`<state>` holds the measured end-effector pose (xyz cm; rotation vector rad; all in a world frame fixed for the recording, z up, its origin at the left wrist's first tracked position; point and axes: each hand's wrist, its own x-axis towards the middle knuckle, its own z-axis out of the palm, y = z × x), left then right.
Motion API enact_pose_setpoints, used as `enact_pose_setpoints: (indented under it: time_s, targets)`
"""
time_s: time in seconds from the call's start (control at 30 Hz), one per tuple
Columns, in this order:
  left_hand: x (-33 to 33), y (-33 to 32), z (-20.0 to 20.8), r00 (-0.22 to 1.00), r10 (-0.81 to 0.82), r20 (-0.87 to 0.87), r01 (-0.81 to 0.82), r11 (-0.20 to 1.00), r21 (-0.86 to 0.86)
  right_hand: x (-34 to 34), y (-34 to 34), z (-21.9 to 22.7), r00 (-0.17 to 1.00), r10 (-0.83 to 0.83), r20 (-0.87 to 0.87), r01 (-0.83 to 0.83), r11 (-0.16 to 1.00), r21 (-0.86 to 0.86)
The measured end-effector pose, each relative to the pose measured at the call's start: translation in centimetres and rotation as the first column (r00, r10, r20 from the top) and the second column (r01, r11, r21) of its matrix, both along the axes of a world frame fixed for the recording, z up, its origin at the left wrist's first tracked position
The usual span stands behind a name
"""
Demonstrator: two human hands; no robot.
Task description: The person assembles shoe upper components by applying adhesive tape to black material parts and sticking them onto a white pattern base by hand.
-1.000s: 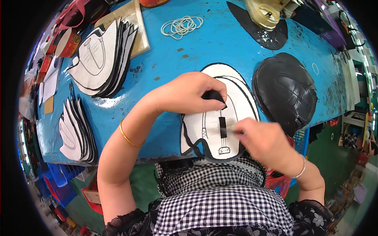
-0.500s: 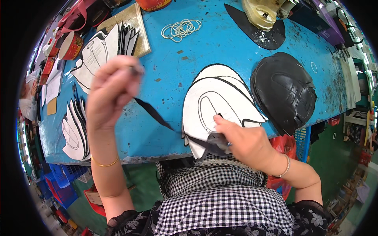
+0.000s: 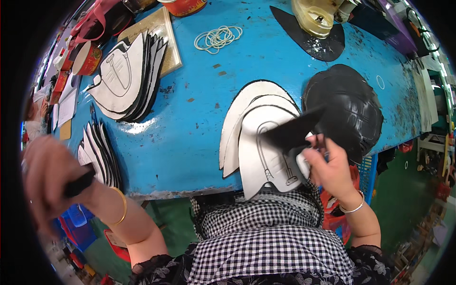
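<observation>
My right hand (image 3: 328,166) pinches a black, slightly blurred leather-like panel (image 3: 294,130), tilted up over the pile, with a bit of white showing by the fingers. Beneath it fan out several white-backed shoe-upper-shaped pieces (image 3: 230,142) with black edges; the top one carries a drawn outline and overhangs the table's front edge. At the far left, smeared by motion, my left hand (image 3: 50,175) is off the table's front corner with a short black strip (image 3: 79,182) at its fingers. Right of the pile rests a stack of black moulded pieces (image 3: 346,109).
On the blue table (image 3: 190,128), stacked white-and-black pieces (image 3: 121,78) lean on a board (image 3: 172,42), with a second bundle (image 3: 100,152) nearer me. Behind are a cord coil (image 3: 218,39), a red tub (image 3: 183,6) and a yellowish container (image 3: 313,19) on a black piece.
My left hand has swung down and left, away from the pile, with the black strip. My right hand has moved right, lifting a black panel; the white pieces beneath have shifted and fanned out.
</observation>
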<state>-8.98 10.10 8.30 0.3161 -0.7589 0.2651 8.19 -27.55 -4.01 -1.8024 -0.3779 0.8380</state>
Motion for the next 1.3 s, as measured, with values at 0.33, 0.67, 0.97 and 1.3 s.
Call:
enact_pose_setpoints:
  time_s: [0.33, 0.67, 0.97, 1.3]
  targets:
    - [8.8, -11.8, -5.4, 0.826, 0.540, -0.160, 0.140, 0.077, 0.987, -0.4, 1.2, -0.3, 0.960, -0.090, -0.264, 0.105, 0.993, 0.046]
    - [9.0, -13.6, -11.5, 0.918, 0.350, -0.185, 0.310, -0.346, 0.885, -0.9, 1.1, -1.9, 0.996, -0.051, -0.080, 0.067, 0.975, 0.211]
    - [9.8, -13.9, -11.6, 0.926, 0.358, -0.117, 0.247, -0.342, 0.907, 6.3, -5.6, 1.1, 0.743, -0.501, 0.444, 0.449, 0.865, 0.226]
    - [12.3, -14.8, -11.9, 0.929, 0.364, -0.066, 0.223, -0.409, 0.885, 3.0, -5.2, 3.0, 0.974, 0.046, 0.223, -0.076, 0.989, 0.130]
